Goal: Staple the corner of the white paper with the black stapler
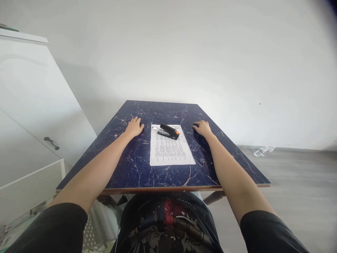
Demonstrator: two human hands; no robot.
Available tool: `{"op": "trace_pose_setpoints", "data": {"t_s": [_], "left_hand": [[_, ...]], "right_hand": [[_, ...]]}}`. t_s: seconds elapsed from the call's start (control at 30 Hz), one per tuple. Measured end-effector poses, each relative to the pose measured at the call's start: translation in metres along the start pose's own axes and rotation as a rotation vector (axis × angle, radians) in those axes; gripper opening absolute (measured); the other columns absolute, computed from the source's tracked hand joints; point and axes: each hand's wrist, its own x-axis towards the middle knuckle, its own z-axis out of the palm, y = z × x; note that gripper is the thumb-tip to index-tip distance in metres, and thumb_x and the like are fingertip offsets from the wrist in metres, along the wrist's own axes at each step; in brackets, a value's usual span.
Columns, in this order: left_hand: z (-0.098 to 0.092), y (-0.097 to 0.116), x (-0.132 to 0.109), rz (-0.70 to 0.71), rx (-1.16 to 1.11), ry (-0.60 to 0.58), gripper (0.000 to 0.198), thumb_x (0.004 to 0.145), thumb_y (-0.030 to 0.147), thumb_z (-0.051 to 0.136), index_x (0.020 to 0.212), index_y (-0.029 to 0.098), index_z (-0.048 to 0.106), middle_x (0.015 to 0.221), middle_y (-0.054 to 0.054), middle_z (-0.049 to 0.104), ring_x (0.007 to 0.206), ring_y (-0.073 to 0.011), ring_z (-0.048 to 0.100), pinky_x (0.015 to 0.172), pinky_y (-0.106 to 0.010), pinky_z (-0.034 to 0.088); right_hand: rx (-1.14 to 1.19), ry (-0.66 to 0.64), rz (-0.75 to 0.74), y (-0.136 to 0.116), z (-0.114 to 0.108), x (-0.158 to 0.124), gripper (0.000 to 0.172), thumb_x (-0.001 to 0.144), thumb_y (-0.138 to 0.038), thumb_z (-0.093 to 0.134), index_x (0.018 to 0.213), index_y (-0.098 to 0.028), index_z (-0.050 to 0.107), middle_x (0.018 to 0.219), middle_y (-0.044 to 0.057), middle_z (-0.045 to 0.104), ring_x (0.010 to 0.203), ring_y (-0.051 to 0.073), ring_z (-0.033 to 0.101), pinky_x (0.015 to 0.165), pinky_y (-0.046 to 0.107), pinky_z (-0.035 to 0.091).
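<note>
One bare left hand (134, 127) lies spread flat on the dark blue table (139, 158) I view remotely; the right hand (203, 128) curls by a small dark thing (195, 124), and I cannot tell whether it pinches it. Between both hands, touching neither, a black stapler (170, 130) sits atop printed paper (172, 151).

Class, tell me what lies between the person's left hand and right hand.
In the head view, a black stapler lies between the left hand and the right hand, on top of printed paper on the blue table.
</note>
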Motion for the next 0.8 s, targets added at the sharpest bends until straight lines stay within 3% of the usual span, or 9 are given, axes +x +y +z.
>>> {"op": "trace_pose_setpoints", "data": {"t_s": [0.13, 0.3, 0.43, 0.57, 0.8], "left_hand": [[0.003, -0.003, 0.002, 0.03, -0.003, -0.06, 0.058, 0.103, 0.042, 0.045, 0.155, 0.019, 0.046, 0.17, -0.017, 0.031, 0.156, -0.0425, 0.025, 0.123, -0.064, 0.02], [0.001, 0.001, -0.001, 0.081, 0.054, -0.007, 0.046, 0.103, 0.038, 0.044, 0.142, 0.018, 0.058, 0.152, -0.02, 0.051, 0.143, -0.0385, 0.044, 0.117, -0.057, 0.035], [-0.004, 0.008, -0.006, 0.068, 0.076, 0.077, 0.039, 0.1, 0.033, 0.051, 0.133, 0.017, 0.062, 0.133, -0.02, 0.06, 0.127, -0.036, 0.055, 0.106, -0.048, 0.046], [-0.007, 0.009, -0.006, 0.061, 0.054, 0.114, 0.037, 0.099, 0.028, 0.053, 0.131, 0.014, 0.064, 0.127, -0.019, 0.062, 0.12, -0.0337, 0.058, 0.105, -0.045, 0.047], [-0.005, 0.007, -0.002, 0.079, 0.023, 0.134, 0.017, 0.095, 0.02, 0.06, 0.101, 0.017, 0.075, 0.116, -0.015, 0.061, 0.107, -0.0279, 0.064, 0.1, -0.036, 0.049]], "right_hand": [[0.097, 0.047, 0.071, 0.004, 0.002, 0.001, 0.056, 0.084, -0.016, 0.058, 0.139, -0.011, 0.066, 0.124, 0.018, 0.073, 0.121, 0.031, 0.063, 0.109, 0.046, 0.045], [0.165, 0.102, 0.265, 0.004, -0.006, 0.001, 0.049, 0.079, -0.008, 0.053, 0.124, -0.01, 0.073, 0.109, 0.016, 0.078, 0.111, 0.03, 0.069, 0.101, 0.036, 0.05], [0.161, 0.11, 0.267, 0.001, -0.009, -0.001, 0.046, 0.076, -0.008, 0.054, 0.116, -0.01, 0.076, 0.109, 0.016, 0.078, 0.11, 0.029, 0.07, 0.099, 0.035, 0.05], [0.166, 0.086, 0.268, -0.002, -0.009, -0.002, 0.047, 0.072, -0.005, 0.056, 0.114, -0.011, 0.077, 0.108, 0.014, 0.079, 0.108, 0.029, 0.071, 0.099, 0.034, 0.051], [0.166, 0.061, 0.241, -0.007, -0.01, -0.003, 0.041, 0.072, -0.006, 0.059, 0.107, -0.013, 0.079, 0.104, 0.012, 0.079, 0.107, 0.027, 0.072, 0.096, 0.032, 0.052]]}}
